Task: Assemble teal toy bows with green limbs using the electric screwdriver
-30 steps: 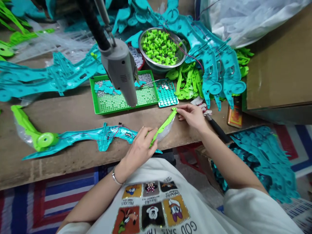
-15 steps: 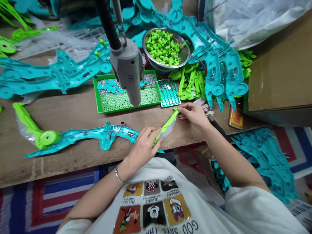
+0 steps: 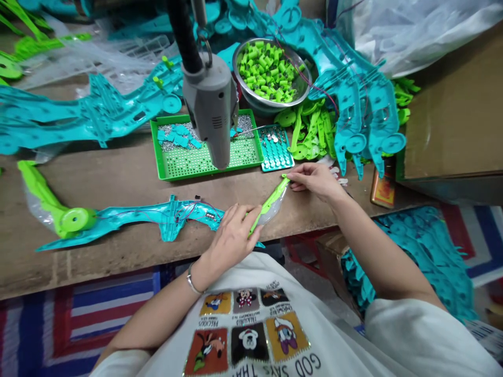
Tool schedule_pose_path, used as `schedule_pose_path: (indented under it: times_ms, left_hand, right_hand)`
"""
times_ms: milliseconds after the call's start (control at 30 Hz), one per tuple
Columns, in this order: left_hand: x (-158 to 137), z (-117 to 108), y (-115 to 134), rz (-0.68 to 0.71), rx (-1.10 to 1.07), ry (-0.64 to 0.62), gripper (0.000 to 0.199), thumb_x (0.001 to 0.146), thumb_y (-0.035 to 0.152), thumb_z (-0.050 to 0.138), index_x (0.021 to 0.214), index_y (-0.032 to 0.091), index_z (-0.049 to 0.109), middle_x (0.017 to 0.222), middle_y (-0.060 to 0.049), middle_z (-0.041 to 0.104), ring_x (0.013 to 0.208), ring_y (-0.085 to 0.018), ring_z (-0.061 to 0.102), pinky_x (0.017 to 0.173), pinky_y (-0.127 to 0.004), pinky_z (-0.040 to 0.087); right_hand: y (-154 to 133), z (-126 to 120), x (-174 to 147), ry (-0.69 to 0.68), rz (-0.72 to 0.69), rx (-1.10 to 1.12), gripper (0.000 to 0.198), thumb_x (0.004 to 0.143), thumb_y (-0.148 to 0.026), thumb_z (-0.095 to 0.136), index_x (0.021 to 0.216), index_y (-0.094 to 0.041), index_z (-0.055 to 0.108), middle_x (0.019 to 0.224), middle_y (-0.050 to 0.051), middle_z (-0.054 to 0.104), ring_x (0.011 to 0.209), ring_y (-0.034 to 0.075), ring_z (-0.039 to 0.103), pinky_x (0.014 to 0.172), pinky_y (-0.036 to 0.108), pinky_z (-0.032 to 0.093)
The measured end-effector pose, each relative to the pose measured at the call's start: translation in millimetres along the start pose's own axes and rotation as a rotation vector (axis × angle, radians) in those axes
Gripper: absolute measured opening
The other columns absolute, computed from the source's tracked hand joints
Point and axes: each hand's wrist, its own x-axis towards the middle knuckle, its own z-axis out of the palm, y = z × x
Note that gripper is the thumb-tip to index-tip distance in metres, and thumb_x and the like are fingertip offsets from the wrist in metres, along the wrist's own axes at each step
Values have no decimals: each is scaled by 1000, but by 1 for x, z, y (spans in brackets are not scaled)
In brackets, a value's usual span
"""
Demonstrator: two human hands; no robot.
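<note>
Seen w/ mid-view as clock centre: a brown table [image 3: 126, 180]; on it a long blue frame [image 3: 135, 213], 8 to 9 o'clock, hollow side up, prob. so its insides can be reached. Green tray [image 3: 188, 163] at 10; screw gun [image 3: 216, 115] hung over it at 11, likely for quick reach. Metal bowl [image 3: 271, 109], 12 to 1. L hand [image 3: 233, 230], 7 o'clock, thumb & fingers closed abt low end of green strip [image 3: 273, 197], prob. to steady it; R hand [image 3: 314, 181], 3 o'clock, pinches its upper tip, maybe for angle control. Strip's between hands, approx. 4.
</note>
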Motion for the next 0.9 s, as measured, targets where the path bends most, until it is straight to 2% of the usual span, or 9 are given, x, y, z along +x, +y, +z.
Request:
schedule_pose_path:
  times_ms: [67, 133, 200, 333, 500, 733, 900]
  left_hand:
    - [0, -2, 0, 25, 99, -61, 48, 100, 30, 53, 144, 13, 50, 132, -14, 64, 113, -29, 59, 101, -47, 50]
    - [0, -3, 1, 59, 202, -131, 57, 101, 35, 52, 152, 14, 41, 151, -12, 52, 127, -33, 53, 107, -49, 45]
    - [0, -5, 1, 86, 276, -197, 59, 102, 37, 48, 155, 15, 37, 161, -9, 41, 138, -35, 45, 110, -49, 42]
    - [2, -7, -1, 101, 319, -264, 54, 104, 33, 41, 155, 17, 38, 162, -5, 38, 142, -34, 44, 111, -53, 41]
    - [4, -7, -3, 107, 318, -261, 52, 104, 33, 40, 154, 18, 41, 162, -4, 39, 140, -35, 47, 111, -59, 40]
    - [6, -11, 0, 109, 328, -299, 54, 103, 31, 42, 154, 17, 40, 162, -7, 38, 142, -38, 45, 110, -64, 41]
    - [7, -10, -4, 124, 333, -302, 52, 103, 33, 42, 153, 19, 43, 161, -7, 40, 142, -37, 45, 112, -66, 39]
  right_hand:
    - [-2, 0, 0, -6, 11, -15, 30, 63, -28, 93, 73, -13, 70, 59, 1, 68, 52, 8, 65, 49, 16, 59]
    - [-3, 0, 1, -5, 25, -28, 27, 65, -26, 92, 72, -13, 70, 58, 0, 67, 50, 8, 64, 48, 16, 58]
    - [-4, 1, 1, 2, 38, -37, 24, 67, -23, 91, 71, -13, 69, 58, 0, 67, 49, 8, 64, 47, 16, 57]
    - [-4, 2, 1, 8, 43, -43, 21, 69, -21, 89, 73, -12, 70, 59, 0, 67, 49, 7, 64, 48, 15, 58]
    - [-3, 2, 0, 5, 25, -47, 27, 67, -27, 91, 74, -13, 70, 60, 0, 67, 50, 7, 64, 49, 15, 57]
    - [-7, 4, -1, 19, 34, -88, 28, 68, -27, 90, 72, -13, 67, 58, -1, 65, 49, 7, 62, 48, 17, 56]
    - [-3, 2, 0, 8, -19, -203, 23, 76, -29, 83, 77, -15, 65, 62, 0, 63, 53, 10, 61, 55, 24, 56]
